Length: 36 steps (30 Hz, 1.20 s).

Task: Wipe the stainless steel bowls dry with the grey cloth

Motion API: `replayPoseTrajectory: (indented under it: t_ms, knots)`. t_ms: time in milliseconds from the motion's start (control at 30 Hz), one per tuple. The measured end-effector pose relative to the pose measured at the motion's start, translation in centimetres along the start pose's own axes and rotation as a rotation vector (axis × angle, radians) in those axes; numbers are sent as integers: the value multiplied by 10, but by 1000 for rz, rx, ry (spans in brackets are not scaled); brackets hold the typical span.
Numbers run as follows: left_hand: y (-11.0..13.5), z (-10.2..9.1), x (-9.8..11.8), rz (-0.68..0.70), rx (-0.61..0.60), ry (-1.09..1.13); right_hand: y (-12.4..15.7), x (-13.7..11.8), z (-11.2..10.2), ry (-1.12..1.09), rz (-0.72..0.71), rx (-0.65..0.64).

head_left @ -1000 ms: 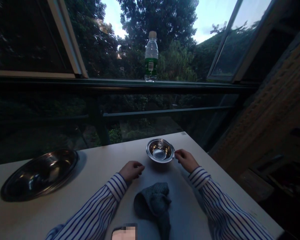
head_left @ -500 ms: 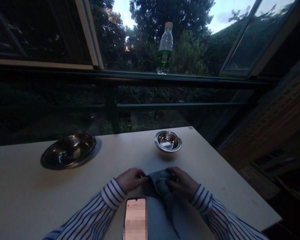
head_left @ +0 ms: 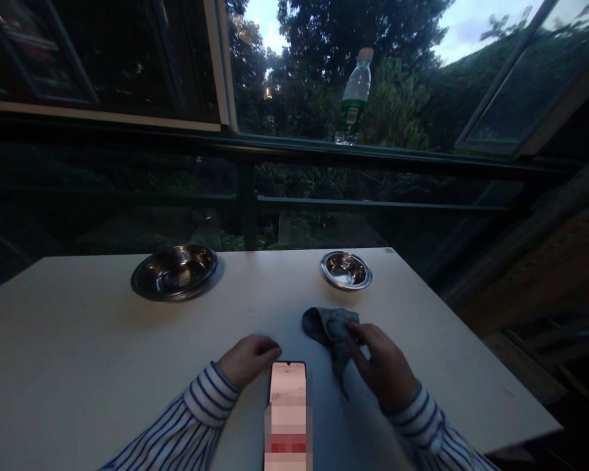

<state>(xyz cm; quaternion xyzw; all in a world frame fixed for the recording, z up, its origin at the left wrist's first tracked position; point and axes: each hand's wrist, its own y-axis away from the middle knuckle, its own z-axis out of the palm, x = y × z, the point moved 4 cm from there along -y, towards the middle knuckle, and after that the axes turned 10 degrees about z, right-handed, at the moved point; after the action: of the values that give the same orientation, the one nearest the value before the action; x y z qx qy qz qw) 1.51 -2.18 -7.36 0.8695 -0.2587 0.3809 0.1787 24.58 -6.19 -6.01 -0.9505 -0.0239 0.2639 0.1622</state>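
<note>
My right hand (head_left: 383, 363) is closed on a crumpled grey cloth (head_left: 330, 325) that lies on the white table (head_left: 78, 347) in front of me. My left hand (head_left: 249, 358) rests curled on the table with nothing in it, its fingertips at the top left corner of a lit phone (head_left: 287, 412). A small steel bowl (head_left: 346, 270) sits beyond the cloth. A larger steel bowl (head_left: 175, 271) sits further left. Both arms wear blue-striped sleeves.
A water bottle with a green label (head_left: 353, 98) stands on the dark railing (head_left: 373, 157) beyond the table. Open window frames and trees lie behind it. The table's right edge drops off near a brick wall (head_left: 544, 261).
My right hand left the small bowl's rim and came back to the cloth. Both hands gripped the cloth half a second ago; now only the right does, and the left sits by the phone.
</note>
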Motion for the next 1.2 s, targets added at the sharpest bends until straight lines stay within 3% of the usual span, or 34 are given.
replayPoseTrajectory:
  t_ms: [67,167,367,833,1200]
  knots:
    - [6,3,-2,-2,29,25,24,-25,8,-7,-82,-110]
    - [14,8,-5,-11,72,68,49,-47,25,12,-61,-269]
    - [26,13,-9,-48,135,138,53,-58,43,-296,59,-457]
    - [42,13,-9,-75,286,177,55,-59,58,-446,88,-462]
    - [52,11,-16,-108,365,159,40,-72,64,-344,25,-544]
